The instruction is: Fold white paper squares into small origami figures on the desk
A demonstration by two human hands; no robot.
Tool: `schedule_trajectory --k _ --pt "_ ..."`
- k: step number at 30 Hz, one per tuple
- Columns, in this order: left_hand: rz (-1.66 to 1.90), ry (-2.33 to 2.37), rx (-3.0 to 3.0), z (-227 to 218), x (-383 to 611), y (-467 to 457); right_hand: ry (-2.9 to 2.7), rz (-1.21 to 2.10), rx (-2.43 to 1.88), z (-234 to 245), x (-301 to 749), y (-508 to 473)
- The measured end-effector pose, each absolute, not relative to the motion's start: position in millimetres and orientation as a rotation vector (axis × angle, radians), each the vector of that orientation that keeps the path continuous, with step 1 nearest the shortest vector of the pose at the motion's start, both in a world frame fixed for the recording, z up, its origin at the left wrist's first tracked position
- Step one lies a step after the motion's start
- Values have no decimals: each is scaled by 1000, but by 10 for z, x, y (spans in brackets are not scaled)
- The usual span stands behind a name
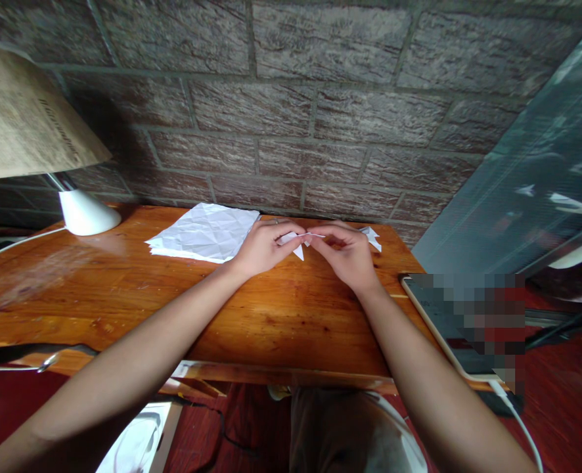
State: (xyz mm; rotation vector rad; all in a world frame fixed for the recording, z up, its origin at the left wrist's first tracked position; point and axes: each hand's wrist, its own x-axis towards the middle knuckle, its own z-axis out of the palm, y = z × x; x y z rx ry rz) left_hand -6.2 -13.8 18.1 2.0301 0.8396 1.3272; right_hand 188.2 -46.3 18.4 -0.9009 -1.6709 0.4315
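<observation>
One block wall [281,118] takes up the most of my view from the head camera, and against it I have the far edge of the wooden table [281,322], running across below. The lamp [89,213] stands by that far edge, toward the left corner, its printed shade cut off by my view. At the right edge lies the tablet [441,322], part of it pixelated, with a white cable plugged into its near end.

Left of centre, near the far edge, I see a pile of sheets [202,231]. They lie flat and are marked all over with creases, but none is bent up into a shape.

My left hand [264,249] and right hand [347,253] nearly meet past the table's middle, close to the far edge. Both are pinched narrow, thumb against fingers, on one small folded paper [299,252]; a pointed white tip hangs below the left fingertips.

I judge this paper well into its folding, since it is compact and pointed, though my fingers hide too much to count what remains. Smallest to my eye is another folded piece [372,238], just beyond the right hand toward the far right corner; it looks shaped and is partly hidden.
</observation>
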Motion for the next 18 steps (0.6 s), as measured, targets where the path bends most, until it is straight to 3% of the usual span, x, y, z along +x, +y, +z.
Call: schedule_trajectory --k 18 --pt "1330 838 2003 194 12 -197 -1647 590 -874 189 1904 -455"
